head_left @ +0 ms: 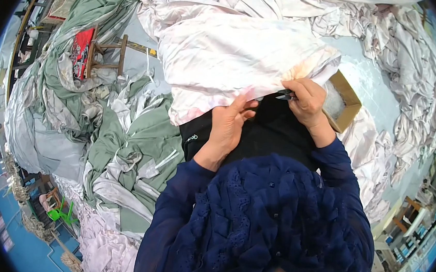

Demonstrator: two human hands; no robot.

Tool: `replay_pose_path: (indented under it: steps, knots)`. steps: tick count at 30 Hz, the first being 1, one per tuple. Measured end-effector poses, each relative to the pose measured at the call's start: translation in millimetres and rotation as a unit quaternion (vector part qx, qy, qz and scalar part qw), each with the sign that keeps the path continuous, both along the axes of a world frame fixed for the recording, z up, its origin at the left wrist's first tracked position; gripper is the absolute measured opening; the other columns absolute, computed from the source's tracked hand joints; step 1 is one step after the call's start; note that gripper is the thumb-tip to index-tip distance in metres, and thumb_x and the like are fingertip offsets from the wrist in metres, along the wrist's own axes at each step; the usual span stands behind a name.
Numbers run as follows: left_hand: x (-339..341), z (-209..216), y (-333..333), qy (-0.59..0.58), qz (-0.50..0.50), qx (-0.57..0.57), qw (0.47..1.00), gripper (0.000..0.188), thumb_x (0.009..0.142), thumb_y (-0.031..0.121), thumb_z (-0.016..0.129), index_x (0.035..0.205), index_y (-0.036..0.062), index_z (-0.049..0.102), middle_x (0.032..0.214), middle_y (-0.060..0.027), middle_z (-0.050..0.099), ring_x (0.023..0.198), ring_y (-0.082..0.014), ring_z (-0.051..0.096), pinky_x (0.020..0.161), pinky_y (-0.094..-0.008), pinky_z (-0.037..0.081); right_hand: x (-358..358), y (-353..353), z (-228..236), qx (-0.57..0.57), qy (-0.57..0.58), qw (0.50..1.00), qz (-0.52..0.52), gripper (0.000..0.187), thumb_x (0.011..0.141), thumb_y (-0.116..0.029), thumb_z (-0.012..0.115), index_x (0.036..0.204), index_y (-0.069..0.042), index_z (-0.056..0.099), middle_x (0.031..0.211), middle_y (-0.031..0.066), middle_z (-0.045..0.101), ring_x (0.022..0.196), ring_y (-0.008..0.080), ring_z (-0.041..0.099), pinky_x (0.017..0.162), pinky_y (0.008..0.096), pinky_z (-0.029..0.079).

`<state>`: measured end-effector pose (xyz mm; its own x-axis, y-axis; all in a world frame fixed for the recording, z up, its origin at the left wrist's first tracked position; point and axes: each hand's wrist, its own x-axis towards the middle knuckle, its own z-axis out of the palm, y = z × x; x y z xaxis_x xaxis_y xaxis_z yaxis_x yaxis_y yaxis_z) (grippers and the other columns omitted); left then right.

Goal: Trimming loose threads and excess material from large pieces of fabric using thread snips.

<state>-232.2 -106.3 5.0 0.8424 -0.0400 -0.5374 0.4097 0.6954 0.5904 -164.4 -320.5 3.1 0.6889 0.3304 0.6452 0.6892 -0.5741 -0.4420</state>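
A white cloth with pale pink and orange tints (pixel 235 54) lies spread over my lap and beyond it. My left hand (pixel 226 129) pinches its near edge, thumb on top and fingers curled beneath. To the right, my right hand (pixel 306 102) is closed around small dark thread snips (pixel 286 95), their short blades pointing left. The thumb and forefinger of that hand also touch the cloth's edge. The snips' handles are hidden in the palm. Below the edge, black fabric (pixel 265 130) covers my lap.
An open cardboard box (pixel 351 109) with clear plastic inside stands right of my right hand. Heaps of green and white cloth (pixel 128 149) lie at left, pale cloth (pixel 419 91) at right. A wooden stool (pixel 113 57) stands at upper left, a green plastic stool (pixel 63 213) at lower left.
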Motion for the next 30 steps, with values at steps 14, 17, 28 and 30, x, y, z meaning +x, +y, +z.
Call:
replay_pose_path:
  steps: [14, 17, 28, 30]
  knots:
    - [15, -12, -13, -0.002, 0.048, -0.04, 0.998, 0.017, 0.09, 0.009, 0.071, 0.106, 0.0035, 0.066, 0.096, -0.0058, 0.069, 0.082, -0.0167, 0.066, 0.069, -0.0275, 0.05, -6, -4, -3, -0.011, 0.042, 0.999, -0.025, 0.035, 0.056, 0.006, 0.066, 0.088, -0.006, 0.07, 0.072, 0.0081, 0.063, 0.06, 0.0244, 0.061, 0.054, 0.033, 0.047]
    - [12, -8, -11, -0.001, 0.048, -0.034, 0.998, 0.018, 0.09, 0.008, 0.071, 0.106, 0.0041, 0.065, 0.096, -0.0054, 0.069, 0.082, -0.0164, 0.066, 0.069, -0.0275, 0.05, -6, -3, -4, -0.008, 0.039, 0.999, -0.02, 0.035, 0.056, 0.007, 0.065, 0.089, -0.006, 0.07, 0.073, 0.0085, 0.063, 0.061, 0.0249, 0.061, 0.054, 0.0333, 0.047]
    - [1, -8, 11, -0.055, 0.117, 0.0, 0.992, 0.016, 0.094, 0.018, 0.068, 0.103, 0.0053, 0.067, 0.096, -0.0036, 0.069, 0.082, -0.0169, 0.066, 0.069, -0.0294, 0.051, -7, -9, 2, -0.011, 0.06, 0.997, -0.051, 0.033, 0.066, 0.011, 0.065, 0.095, -0.003, 0.07, 0.078, 0.0115, 0.064, 0.067, 0.0244, 0.064, 0.06, 0.0305, 0.049]
    - [-3, -13, 17, -0.023, 0.142, -0.052, 0.988, 0.018, 0.095, 0.023, 0.067, 0.102, 0.0066, 0.067, 0.098, -0.0028, 0.069, 0.086, -0.0163, 0.065, 0.072, -0.0311, 0.051, -3, -7, 2, 0.02, 0.032, 0.998, -0.045, 0.037, 0.062, 0.01, 0.058, 0.094, -0.004, 0.07, 0.076, 0.0105, 0.063, 0.061, 0.022, 0.061, 0.055, 0.0299, 0.047]
